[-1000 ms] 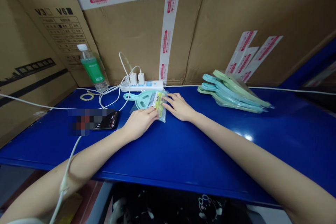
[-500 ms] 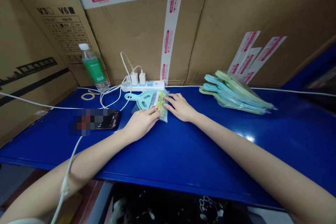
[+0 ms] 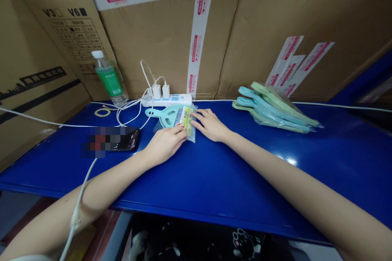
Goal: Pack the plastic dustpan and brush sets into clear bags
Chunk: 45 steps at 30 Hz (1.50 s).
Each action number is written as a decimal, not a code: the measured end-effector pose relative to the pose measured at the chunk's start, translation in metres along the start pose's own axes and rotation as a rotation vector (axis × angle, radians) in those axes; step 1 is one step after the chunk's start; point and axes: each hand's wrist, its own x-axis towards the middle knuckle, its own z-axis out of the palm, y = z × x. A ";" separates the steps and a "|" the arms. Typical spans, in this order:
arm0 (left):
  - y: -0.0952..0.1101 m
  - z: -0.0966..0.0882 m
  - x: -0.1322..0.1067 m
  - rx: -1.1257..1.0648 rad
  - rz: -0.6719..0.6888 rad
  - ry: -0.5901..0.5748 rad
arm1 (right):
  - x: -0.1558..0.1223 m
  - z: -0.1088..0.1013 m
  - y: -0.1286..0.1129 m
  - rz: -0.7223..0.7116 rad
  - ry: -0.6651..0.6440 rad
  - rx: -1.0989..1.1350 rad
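Note:
A pale blue plastic scoop [image 3: 167, 116] lies on the blue table [image 3: 214, 179] in a clear bag with a yellow-green label card [image 3: 185, 118]. My left hand [image 3: 163, 144] rests on the bag's near edge, fingers curled and pinching at the label. My right hand [image 3: 211, 124] lies flat beside the bag's right side, fingers stretched out and touching its edge.
A stack of bagged blue and green scoops [image 3: 272, 108] lies to the right. A phone [image 3: 124, 140], a power strip with chargers [image 3: 167, 98], cables, a bead bracelet [image 3: 101, 112] and a green-labelled bottle [image 3: 108, 78] sit at the left. Cardboard boxes [image 3: 275, 28] wall the back.
The view has shifted slightly. Both hands stay on the bagged scoop with almost no movement.

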 end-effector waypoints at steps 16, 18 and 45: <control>0.003 0.000 -0.003 0.040 0.041 -0.019 | -0.001 -0.007 -0.006 0.050 -0.072 -0.040; 0.005 -0.001 -0.004 0.064 0.054 0.003 | -0.001 -0.008 -0.007 0.047 -0.084 -0.037; 0.014 -0.014 -0.011 -0.045 0.351 -0.173 | -0.009 -0.041 -0.027 0.172 -0.233 -0.413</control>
